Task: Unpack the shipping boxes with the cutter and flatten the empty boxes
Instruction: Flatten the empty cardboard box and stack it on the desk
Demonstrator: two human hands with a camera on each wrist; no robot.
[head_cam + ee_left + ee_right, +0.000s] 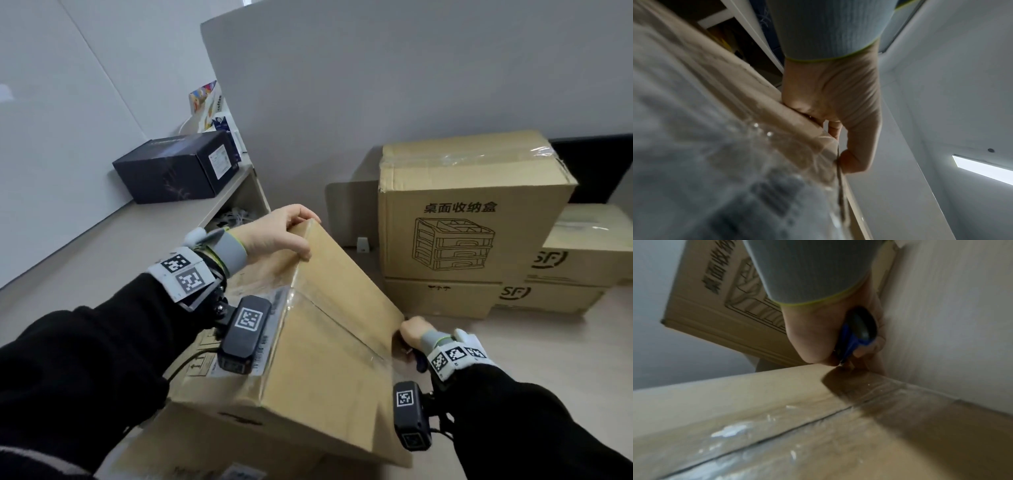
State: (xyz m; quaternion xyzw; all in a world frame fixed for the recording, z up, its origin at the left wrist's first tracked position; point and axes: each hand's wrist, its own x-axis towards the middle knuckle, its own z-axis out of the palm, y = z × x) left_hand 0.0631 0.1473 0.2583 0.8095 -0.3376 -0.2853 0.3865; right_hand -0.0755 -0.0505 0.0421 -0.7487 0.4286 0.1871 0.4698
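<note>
— Where is the box (329,342) held?

— Centrally, tilted on an edge, atop another carton (191,442). Its far top corner, at about 11 o'clock, is gripped by the left hand (274,236), fingers curled over the edge and thumb pressed on the near face. A taped seam (346,329) is seen running across the upturned face.

— And the right hand (412,334)?

— It is closed round the cutter (857,332), a blue and black handle, at the seam's end, toward 4 o'clock. The tip is hidden by the fingers, so contact with the tape probably exists but cannot be confirmed.

— What else is seen?

— At 2 o'clock a big carton (469,212) printed with a drawer unit is stacked on a flat one (442,298); two SF boxes (582,260) are stacked just beside it. At 10 o'clock a dark box (171,171) is set on a shelf (137,226).
</note>
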